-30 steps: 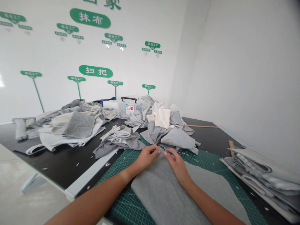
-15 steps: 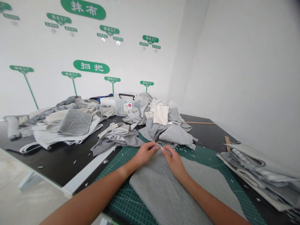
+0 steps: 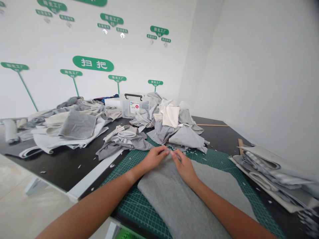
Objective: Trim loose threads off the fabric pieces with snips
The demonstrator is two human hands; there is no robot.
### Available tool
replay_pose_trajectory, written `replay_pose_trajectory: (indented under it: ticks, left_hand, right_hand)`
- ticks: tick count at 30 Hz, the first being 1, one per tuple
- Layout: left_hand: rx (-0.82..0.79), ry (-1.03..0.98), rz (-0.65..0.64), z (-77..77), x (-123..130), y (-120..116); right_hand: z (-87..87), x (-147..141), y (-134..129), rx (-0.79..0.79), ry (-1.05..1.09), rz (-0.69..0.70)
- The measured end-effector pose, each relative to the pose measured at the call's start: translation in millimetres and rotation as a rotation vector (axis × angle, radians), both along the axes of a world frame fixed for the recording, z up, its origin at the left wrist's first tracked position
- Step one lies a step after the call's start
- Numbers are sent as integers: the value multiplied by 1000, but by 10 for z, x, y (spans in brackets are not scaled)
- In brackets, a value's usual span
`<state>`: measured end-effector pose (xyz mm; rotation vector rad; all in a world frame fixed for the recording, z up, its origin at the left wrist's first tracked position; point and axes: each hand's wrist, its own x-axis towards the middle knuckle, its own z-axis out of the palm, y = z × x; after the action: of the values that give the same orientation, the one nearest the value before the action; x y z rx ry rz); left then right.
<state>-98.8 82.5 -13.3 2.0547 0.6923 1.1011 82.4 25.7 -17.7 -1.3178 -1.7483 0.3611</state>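
Softly creased gray cloth (image 3: 179, 199), far edge in pinched fingers (image 3: 161, 149) of left hand (image 3: 153, 160) and right hand (image 3: 186, 168).

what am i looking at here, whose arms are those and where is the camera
There is no machine here: a person is working bare-handed, and the view comes from one camera worn on that person's head, looking forward and down. The left hand and right hand are close together, pinching the far edge of a grey cloth. It lies over a green cutting mat on a black table. Beyond are loose heaps of grey and white fabric and a clear plastic box. A stack of folded cloth lies to the right.
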Motion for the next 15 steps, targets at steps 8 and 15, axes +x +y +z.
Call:
replay_pose_trajectory:
  ticks: [8,15]
  left_hand:
    - [-11,-13,-42,2,7,15]
    - [-28,-10,-64,-1,-7,14]
  right_hand:
    - [-9,3,6,3,-10,1]
    - [-21,10,25,3,-27,29]
